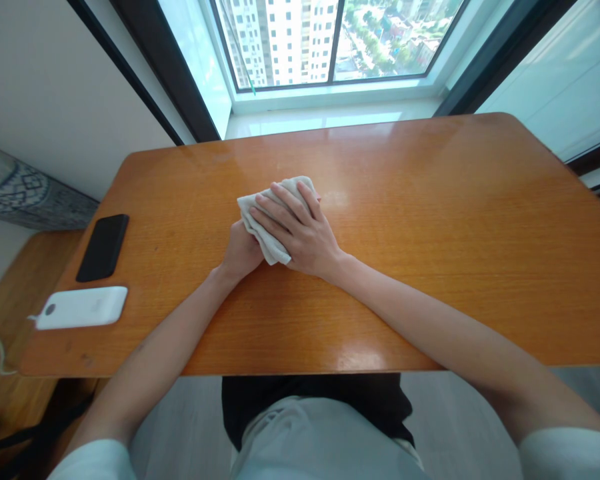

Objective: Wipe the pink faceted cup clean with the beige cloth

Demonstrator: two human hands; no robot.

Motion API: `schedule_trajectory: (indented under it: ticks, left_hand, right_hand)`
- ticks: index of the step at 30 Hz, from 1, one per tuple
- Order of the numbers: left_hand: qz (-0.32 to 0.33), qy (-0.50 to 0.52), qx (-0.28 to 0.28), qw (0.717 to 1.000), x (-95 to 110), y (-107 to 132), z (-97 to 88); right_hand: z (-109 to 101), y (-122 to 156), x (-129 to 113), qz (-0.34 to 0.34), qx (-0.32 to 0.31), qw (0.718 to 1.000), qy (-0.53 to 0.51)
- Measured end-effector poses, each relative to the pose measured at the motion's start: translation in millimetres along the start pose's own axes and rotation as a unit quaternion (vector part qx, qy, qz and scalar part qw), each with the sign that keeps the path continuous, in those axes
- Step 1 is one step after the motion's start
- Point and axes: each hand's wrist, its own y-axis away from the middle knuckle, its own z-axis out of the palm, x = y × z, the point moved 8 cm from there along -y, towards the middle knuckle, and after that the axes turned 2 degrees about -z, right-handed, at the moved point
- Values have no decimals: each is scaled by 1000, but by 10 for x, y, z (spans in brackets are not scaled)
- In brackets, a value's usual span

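A folded white cloth (276,250) lies between my two hands near the middle of the wooden table. From below and to its left, my left hand (243,250) supports the cloth, most of its fingers hidden underneath. A bit of fingertip shows past the cloth's right edge. My right hand (303,230) rests flat on top, its fingers stretched out and slightly apart, pressing on the cloth.
The glossy brown table (430,233) has rounded corners. Near its left edge lie a black phone (103,248) and a white device (83,308) with a cable. Beyond the far edge is a window (330,40); a patterned cushion-like object (35,190) stands at left.
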Motion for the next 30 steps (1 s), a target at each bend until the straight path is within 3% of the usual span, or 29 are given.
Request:
schedule_trajectory:
  ticks: [11, 21, 30]
  left_hand:
    - [3, -25, 10, 1000, 338, 8, -127]
    - [7, 28, 18, 999, 332, -10, -103]
    - [5, 69, 7, 998, 444, -27, -97]
  right_hand:
    - [-58, 8, 58, 28, 71, 997, -19]
    - [-117, 37, 115, 48, 101, 993, -30]
    - [-104, 92, 200, 59, 136, 988, -40]
